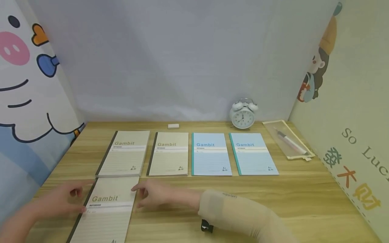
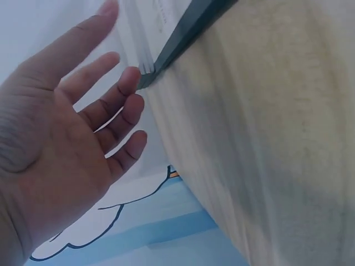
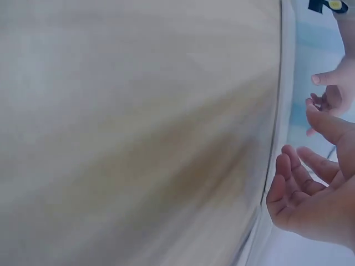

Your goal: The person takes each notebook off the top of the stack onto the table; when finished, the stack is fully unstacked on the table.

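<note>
Both my hands flank the beige Gambit notebook (image 1: 104, 209) near the surface's front edge: left hand (image 1: 62, 199) and right hand (image 1: 152, 195) look released, fingertips seemingly touching it; squaring it needs gentle pushes.

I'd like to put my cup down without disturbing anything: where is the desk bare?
Bare wood lies right of the right hand, below the blue notebooks and toward the pencil case. A bare strip also runs behind the notebook row, beside the eraser and clock. It is crowded front left, where both hands, left hand included, flank the near notebook.
</note>
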The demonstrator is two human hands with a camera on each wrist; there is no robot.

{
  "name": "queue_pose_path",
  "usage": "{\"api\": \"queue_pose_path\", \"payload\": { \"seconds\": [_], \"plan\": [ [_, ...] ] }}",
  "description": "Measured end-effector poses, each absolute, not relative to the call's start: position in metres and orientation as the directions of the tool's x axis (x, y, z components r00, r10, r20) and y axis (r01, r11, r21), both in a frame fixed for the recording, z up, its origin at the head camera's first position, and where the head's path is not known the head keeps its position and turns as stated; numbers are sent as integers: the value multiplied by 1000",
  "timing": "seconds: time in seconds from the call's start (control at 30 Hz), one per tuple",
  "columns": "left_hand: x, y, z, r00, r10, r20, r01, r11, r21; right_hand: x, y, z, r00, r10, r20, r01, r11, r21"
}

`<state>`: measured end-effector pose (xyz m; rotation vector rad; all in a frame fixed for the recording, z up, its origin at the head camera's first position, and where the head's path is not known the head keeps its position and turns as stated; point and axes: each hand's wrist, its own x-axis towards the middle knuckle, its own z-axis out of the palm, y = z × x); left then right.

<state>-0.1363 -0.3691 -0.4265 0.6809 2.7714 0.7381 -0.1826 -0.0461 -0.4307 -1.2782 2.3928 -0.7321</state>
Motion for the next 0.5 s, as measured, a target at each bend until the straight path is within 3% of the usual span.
{"api": "queue_pose_path", "payload": {
  "seconds": [0.17,0.5],
  "plan": [
    [-157,-362,-417,-903,425,71,408,791,456,-198,-44,-417,-644,-765,-17,-641,551,-535],
    [-208,-340,-408,-964,264,-7,230,853,468,-228,-46,-414,-747,-665,21,-552,602,-577]
  ]
}}
